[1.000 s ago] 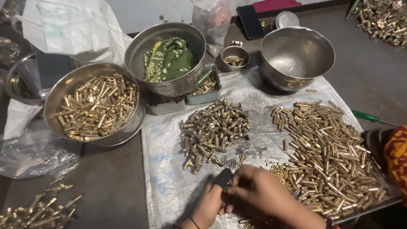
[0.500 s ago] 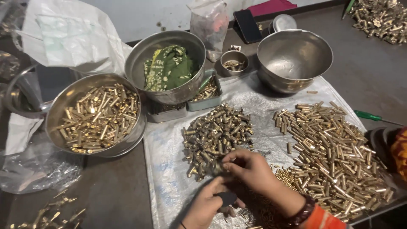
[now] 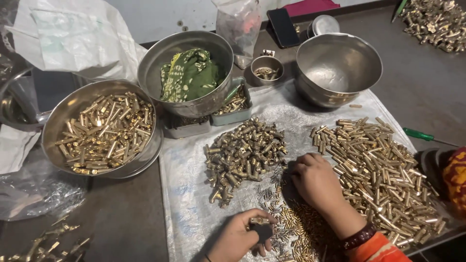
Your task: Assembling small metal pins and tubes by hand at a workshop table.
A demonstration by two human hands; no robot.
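My left hand (image 3: 240, 236) sits low on the white plastic sheet (image 3: 187, 170), gripping a small dark block with a brass piece (image 3: 260, 228) on it. My right hand (image 3: 315, 182) rests palm down, fingers curled, touching the small screws (image 3: 273, 191) between two heaps. Left of it lies a heap of darker brass fittings (image 3: 242, 155). On its right spreads a big pile of shiny brass tubes (image 3: 383, 165). Tiny brass parts (image 3: 296, 228) lie under my right forearm.
A steel bowl of brass tubes (image 3: 104, 131) stands at left, a bowl holding green cloth (image 3: 189, 73) behind it, an empty steel bowl (image 3: 337, 68) at back right. Small trays (image 3: 233, 104), a little cup (image 3: 267, 68), a phone (image 3: 283, 26) and a green screwdriver (image 3: 422, 136) lie around.
My right hand has left the dark block and moved up and right to the screws beside the fittings heap. My left hand keeps the block alone.
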